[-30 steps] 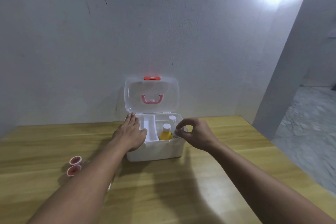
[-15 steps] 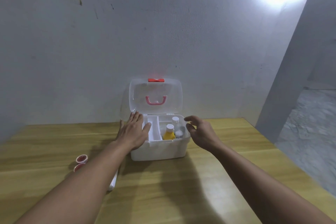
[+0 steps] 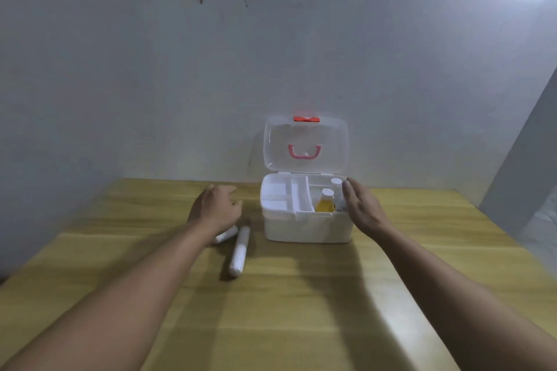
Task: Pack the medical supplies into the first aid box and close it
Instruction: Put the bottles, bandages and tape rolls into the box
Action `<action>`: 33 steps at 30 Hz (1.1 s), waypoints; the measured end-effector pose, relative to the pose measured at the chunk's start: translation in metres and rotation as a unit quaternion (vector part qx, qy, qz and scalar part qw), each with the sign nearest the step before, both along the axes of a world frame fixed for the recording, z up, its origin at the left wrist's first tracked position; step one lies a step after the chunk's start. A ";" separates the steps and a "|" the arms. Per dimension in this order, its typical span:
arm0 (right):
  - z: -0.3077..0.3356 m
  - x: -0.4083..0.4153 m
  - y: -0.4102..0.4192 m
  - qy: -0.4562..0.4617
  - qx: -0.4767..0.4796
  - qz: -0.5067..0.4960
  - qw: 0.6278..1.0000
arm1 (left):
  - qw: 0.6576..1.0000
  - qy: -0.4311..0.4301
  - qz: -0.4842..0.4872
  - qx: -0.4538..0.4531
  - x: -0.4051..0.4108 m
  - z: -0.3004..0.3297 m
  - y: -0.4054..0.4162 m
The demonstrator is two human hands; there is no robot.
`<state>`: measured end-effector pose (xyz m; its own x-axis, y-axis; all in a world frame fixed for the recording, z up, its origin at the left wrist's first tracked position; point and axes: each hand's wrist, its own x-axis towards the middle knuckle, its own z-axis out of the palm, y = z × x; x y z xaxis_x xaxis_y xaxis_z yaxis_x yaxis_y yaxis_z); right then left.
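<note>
The white first aid box stands on the wooden table with its clear lid upright against the wall. Inside, on the right, are a yellow bottle with a white cap and a white bottle behind it; a white divided tray fills the left side. My right hand rests flat against the box's right rim, fingers apart, holding nothing. My left hand hovers left of the box, fingers loosely curled and empty, above a short white roll. A long white tube lies beside it.
The wooden table runs back to a grey wall right behind the box. At the right the table ends beside a grey pillar and a floor beyond. A bright light glares at the top right.
My left hand has left the box's left rim and moved left over the white roll. My right hand has flattened against the box's right side. The view has shifted left.
</note>
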<state>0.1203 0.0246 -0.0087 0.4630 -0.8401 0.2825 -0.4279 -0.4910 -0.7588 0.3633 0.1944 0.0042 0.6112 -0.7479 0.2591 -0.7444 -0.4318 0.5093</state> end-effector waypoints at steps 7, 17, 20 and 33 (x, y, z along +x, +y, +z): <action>-0.001 0.000 0.008 -0.031 0.025 0.028 0.999 | 0.996 -0.052 -0.003 0.068 -0.003 -0.025 0.023; -0.002 0.001 0.005 -0.005 0.031 0.014 0.999 | 0.990 -0.032 -0.032 0.132 -0.027 -0.045 0.016; -0.003 0.001 0.004 -0.007 0.027 0.014 1.000 | 0.992 -0.012 -0.032 0.121 -0.024 -0.047 0.015; -0.006 -0.001 0.001 -0.031 0.015 0.029 0.999 | 0.995 0.057 -0.014 -0.081 -0.027 0.041 -0.038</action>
<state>0.1196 0.0253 -0.0149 0.4927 -0.8210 0.2883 -0.3508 -0.4906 -0.7976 0.3366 0.1561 0.0455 0.6225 -0.7197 0.3074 -0.6883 -0.3164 0.6528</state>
